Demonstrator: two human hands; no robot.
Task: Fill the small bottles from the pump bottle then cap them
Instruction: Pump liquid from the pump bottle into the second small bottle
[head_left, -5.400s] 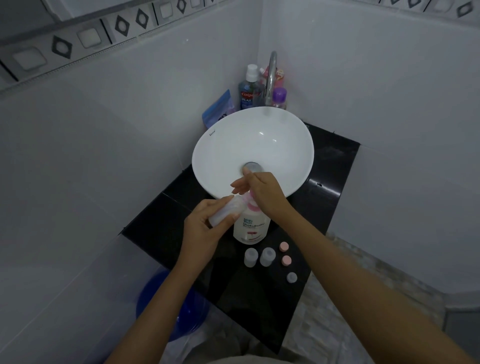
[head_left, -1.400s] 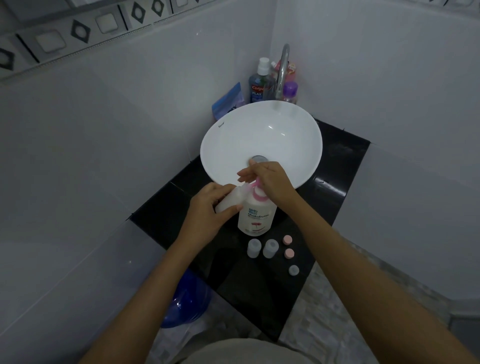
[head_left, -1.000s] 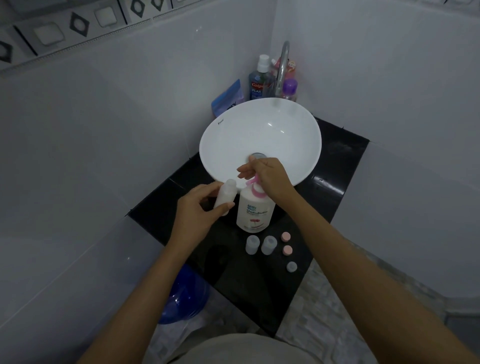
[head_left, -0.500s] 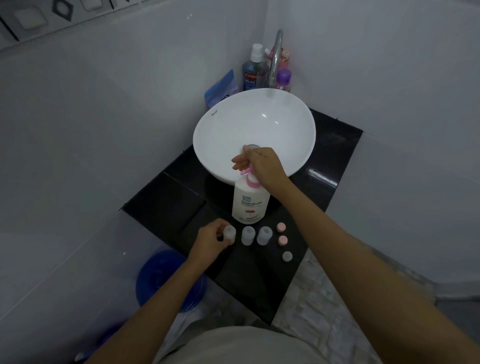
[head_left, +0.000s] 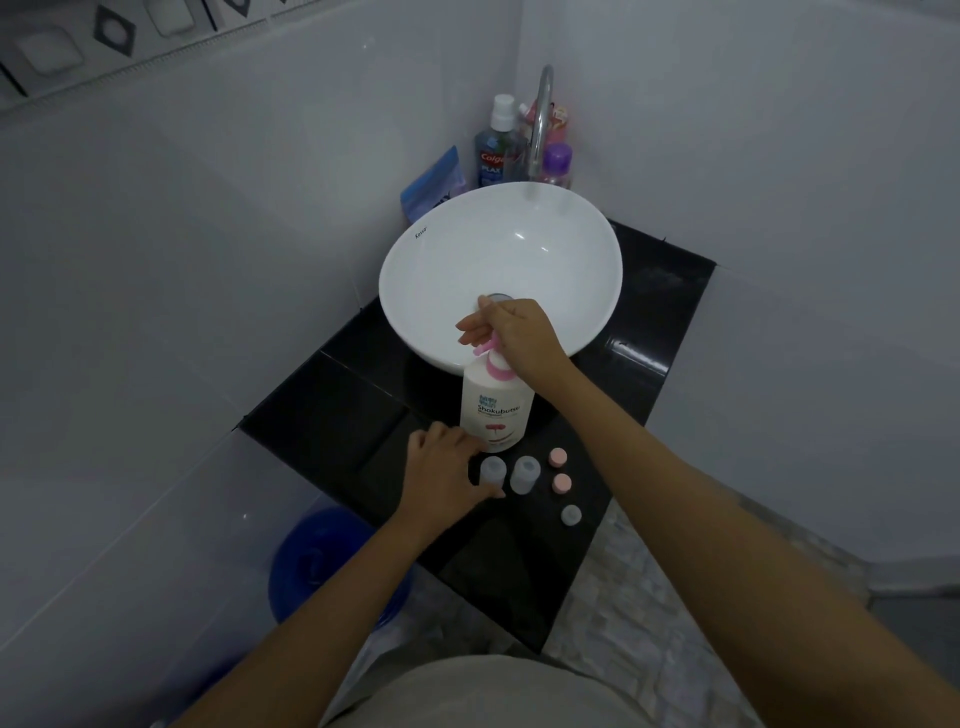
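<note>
A white pump bottle (head_left: 496, 410) with a pink pump stands on the black counter (head_left: 332, 415) in front of the basin. My right hand (head_left: 519, 338) rests on top of it, fingers closed over the pump head. My left hand (head_left: 447, 473) is low on the counter just left of the pump bottle's base, thumb and fingers curled around a small translucent bottle (head_left: 492, 469). A second small bottle (head_left: 524, 473) stands right beside it. The small bottle I set down earlier is hidden under my left hand. Two pink caps (head_left: 558, 457) (head_left: 561, 483) and a pale cap (head_left: 571, 514) lie to the right.
A white bowl basin (head_left: 415, 270) takes up the back of the counter, its tap (head_left: 540, 119) behind it among a mouthwash bottle (head_left: 496, 150), a purple-capped bottle (head_left: 556, 163) and a blue pouch (head_left: 434, 184). White tiled walls close in on both sides. A blue bucket (head_left: 317, 561) sits on the floor.
My left hand carried a small bottle from the pump spout down to the counter beside the other two, then shifted right onto the neighbouring bottle. My right hand stayed on the pump.
</note>
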